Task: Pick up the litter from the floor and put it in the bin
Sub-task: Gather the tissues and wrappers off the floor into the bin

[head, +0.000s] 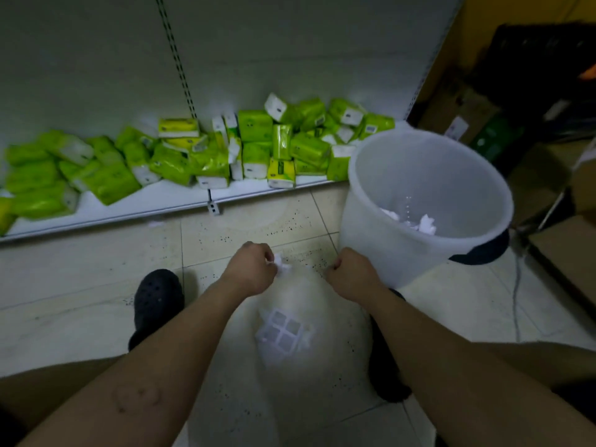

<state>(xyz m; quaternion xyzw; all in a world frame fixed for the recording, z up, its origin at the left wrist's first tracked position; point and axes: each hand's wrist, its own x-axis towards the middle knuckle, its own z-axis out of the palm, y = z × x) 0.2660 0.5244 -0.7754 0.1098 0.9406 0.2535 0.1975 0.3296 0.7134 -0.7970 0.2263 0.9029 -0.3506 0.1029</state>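
Grip, left: left hand [250, 269] is curled tight and pinches one crumpled white paper [281, 264] at the fingertips, held above the floor [96, 262].
Grip, right: right hand [353, 274] is closed in a fist at the top edge of one clear plastic bag [300, 295] and seems to pinch it; blur hides the contact.
Pose: both forearms reach forward and down, with the fists level and the bag hanging between them.
Bag contents: one white gridded piece [283, 333].
Bin: one white bin [371, 246], just right of the right hand, with a few white wads [425, 222] inside.
Shoes: two black shoes [158, 298].
Shelf: one low shelf [129, 201] carries green tissue packs [193, 156], more than twenty, exact count unclear.
Writing: pack labels too blurred to read.
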